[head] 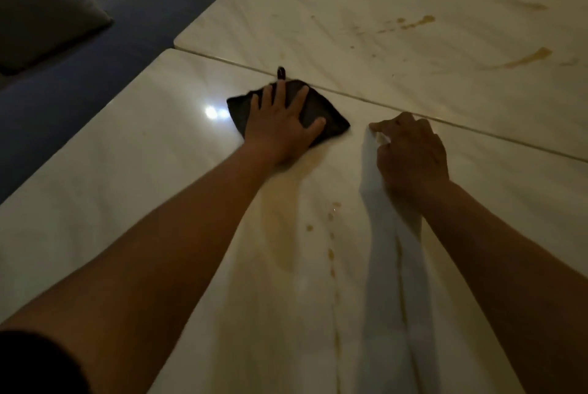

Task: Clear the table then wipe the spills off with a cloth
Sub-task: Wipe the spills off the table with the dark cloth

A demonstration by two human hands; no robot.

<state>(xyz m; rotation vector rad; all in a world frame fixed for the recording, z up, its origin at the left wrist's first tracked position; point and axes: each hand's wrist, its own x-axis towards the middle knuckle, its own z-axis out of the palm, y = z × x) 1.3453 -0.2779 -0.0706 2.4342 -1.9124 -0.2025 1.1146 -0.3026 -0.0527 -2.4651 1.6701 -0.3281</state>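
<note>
My left hand [281,124] lies flat, fingers spread, pressing a dark cloth [331,121] onto the white marble table [111,177] near the seam between two tabletops. My right hand [410,155] grips a long white cloth [391,266] that trails back along the table toward me. A brown smear [280,212] spreads under my left wrist, and a line of brown drops [331,234] runs between my arms.
The far tabletop [286,12] carries several brown streaks [528,58] and splashes [416,22]. A blue sofa [79,75] with a grey cushion [38,8] runs along the left edge. A dark loop [281,73] sticks out beyond the dark cloth.
</note>
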